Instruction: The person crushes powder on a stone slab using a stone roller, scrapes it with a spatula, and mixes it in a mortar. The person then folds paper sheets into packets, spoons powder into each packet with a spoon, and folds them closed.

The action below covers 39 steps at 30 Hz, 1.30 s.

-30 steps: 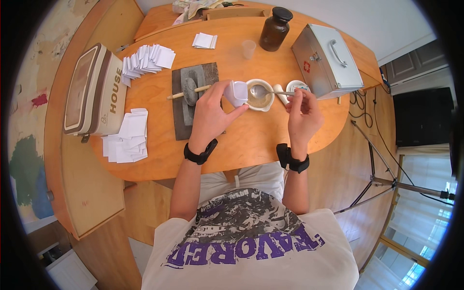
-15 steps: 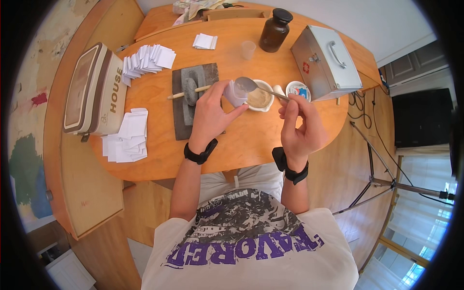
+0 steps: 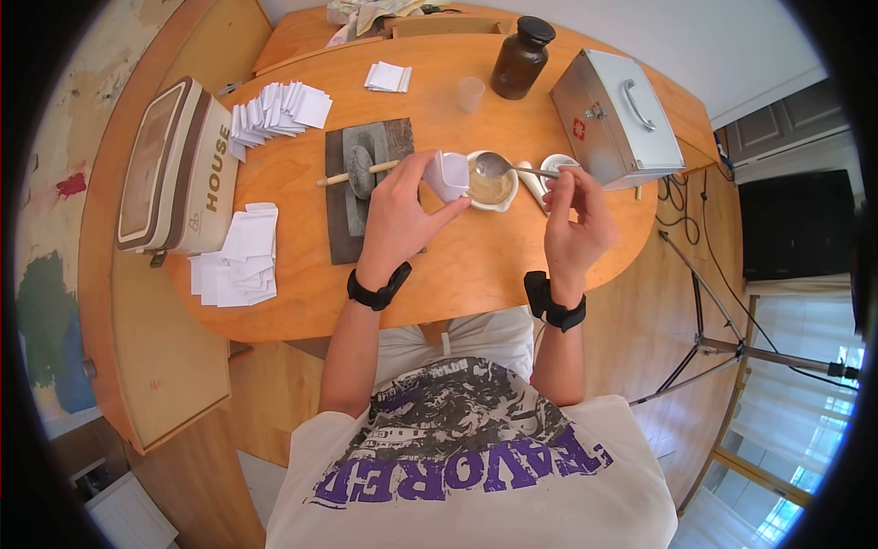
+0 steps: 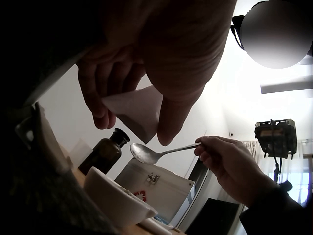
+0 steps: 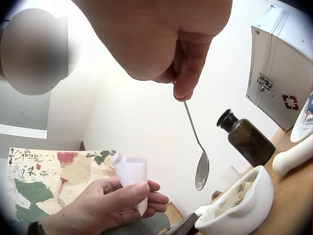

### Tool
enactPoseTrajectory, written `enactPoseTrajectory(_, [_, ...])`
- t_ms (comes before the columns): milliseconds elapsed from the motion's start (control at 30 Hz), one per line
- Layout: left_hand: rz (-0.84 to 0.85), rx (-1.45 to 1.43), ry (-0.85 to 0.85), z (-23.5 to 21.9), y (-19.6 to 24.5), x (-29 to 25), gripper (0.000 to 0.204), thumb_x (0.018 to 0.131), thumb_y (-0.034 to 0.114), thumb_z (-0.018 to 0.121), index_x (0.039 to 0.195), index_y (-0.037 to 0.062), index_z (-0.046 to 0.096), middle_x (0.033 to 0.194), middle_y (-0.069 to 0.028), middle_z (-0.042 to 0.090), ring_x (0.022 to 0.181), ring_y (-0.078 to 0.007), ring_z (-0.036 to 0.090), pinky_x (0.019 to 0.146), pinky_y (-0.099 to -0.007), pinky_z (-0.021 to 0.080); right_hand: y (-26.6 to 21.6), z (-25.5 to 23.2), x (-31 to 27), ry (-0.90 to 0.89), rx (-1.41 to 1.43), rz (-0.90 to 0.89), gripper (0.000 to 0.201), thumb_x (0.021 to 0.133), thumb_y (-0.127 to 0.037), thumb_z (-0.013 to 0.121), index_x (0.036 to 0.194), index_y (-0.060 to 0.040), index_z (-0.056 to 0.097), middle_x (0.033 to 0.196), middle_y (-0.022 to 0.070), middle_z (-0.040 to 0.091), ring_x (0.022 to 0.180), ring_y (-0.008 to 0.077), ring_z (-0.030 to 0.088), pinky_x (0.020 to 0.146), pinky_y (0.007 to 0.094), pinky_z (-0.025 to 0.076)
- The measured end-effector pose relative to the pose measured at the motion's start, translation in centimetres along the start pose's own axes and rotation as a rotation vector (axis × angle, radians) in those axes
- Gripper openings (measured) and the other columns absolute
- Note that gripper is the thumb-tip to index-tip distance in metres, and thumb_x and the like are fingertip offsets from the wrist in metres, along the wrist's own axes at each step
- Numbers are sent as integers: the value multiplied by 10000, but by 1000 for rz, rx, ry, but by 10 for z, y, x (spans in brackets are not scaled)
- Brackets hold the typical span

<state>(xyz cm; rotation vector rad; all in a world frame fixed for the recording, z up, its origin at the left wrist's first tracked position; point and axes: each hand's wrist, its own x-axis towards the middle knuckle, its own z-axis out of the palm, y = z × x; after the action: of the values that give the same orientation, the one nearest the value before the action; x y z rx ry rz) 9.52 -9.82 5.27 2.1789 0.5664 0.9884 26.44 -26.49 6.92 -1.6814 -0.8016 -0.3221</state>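
Note:
My left hand (image 3: 400,212) holds a folded white paper packet (image 3: 448,176), its open top facing up, between thumb and fingers. A metal spoon (image 5: 201,169) is pinched by the end of its handle in my right hand (image 3: 578,220). In the head view the spoon's bowl overlaps the white mortar (image 5: 264,198), which contains beige powder (image 3: 492,188). From the right wrist the spoon shows above the mortar, its bowl tilted down with a little residue on it. The packet is just left of the mortar. A white pestle (image 5: 293,155) lies to the mortar's right.
Behind stand a dark glass jar (image 3: 523,59), a small clear cup (image 3: 470,93) and a metal first-aid case (image 3: 617,119). A small dish (image 3: 560,163) sits by the case. Left are a dark board with a grinding wheel (image 3: 360,174), folded papers (image 3: 240,261) and a HOUSE box (image 3: 174,169).
The spoon went left from the mortar to the packet's mouth, then came back right over the mortar. The left hand and the packet have stayed nearly still.

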Motion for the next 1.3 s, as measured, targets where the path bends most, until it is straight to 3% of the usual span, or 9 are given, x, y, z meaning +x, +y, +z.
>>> enactPoseTrajectory(367, [2, -6, -3, 1, 0, 0, 654, 819, 263, 1018, 1313, -24, 699, 1103, -187, 794, 949, -325, 754, 869, -420, 617, 24, 11, -17, -137, -72, -43, 103, 1082, -65, 782, 1162, -3, 802, 917, 91, 844, 753, 158, 825, 699, 288, 629])
enactPoseTrajectory(600, [-2, 2, -4, 1, -1, 0, 649, 821, 263, 1017, 1310, -23, 698, 1114, -191, 798, 977, -331, 767, 881, -424, 621, 27, 4, -9, -29, 37, 198, 128, 1119, -109, 746, 1165, 1, 793, 904, 88, 843, 745, 132, 809, 663, 279, 637])
enactPoseTrajectory(767, [-6, 5, -10, 1, 0, 0, 648, 823, 263, 1015, 1311, -22, 699, 1128, -193, 799, 986, -332, 768, 885, -428, 623, -9, -8, 10, 83, 216, 283, 166, 1143, -119, 718, 1166, 33, 781, 890, 96, 821, 748, 135, 794, 656, 273, 645])
enactPoseTrajectory(967, [-5, 27, -9, 1, 0, -1, 653, 822, 257, 1013, 1321, -25, 699, 1133, -189, 799, 978, -327, 762, 886, -424, 624, -49, -11, 10, 138, 208, 87, 120, 1122, -35, 718, 1167, 55, 782, 886, 102, 817, 757, 139, 798, 662, 268, 653])
enactPoseTrajectory(1067, [-10, 14, -11, 1, 0, 0, 651, 820, 254, 1012, 1319, -25, 702, 1134, -184, 799, 976, -326, 762, 886, -420, 623, -46, -9, 6, 14, 143, -173, 89, 1055, 58, 758, 1134, 60, 799, 871, 114, 831, 728, 141, 804, 651, 258, 627])
enactPoseTrajectory(1167, [-7, 13, -11, 1, -1, 0, 643, 821, 251, 1011, 1315, -24, 705, 1133, -180, 799, 975, -326, 762, 887, -416, 623, -44, -11, 5, -14, 72, -295, 91, 1053, 63, 756, 1133, 55, 799, 869, 109, 832, 722, 138, 801, 653, 260, 627])
enactPoseTrajectory(1300, [-8, 7, -18, 1, -1, 0, 644, 819, 246, 1011, 1316, -23, 704, 1126, -178, 798, 972, -328, 761, 884, -416, 623, -45, -10, 3, 36, 128, -236, 82, 1057, 56, 755, 1128, 53, 797, 864, 112, 830, 732, 144, 803, 657, 260, 628])
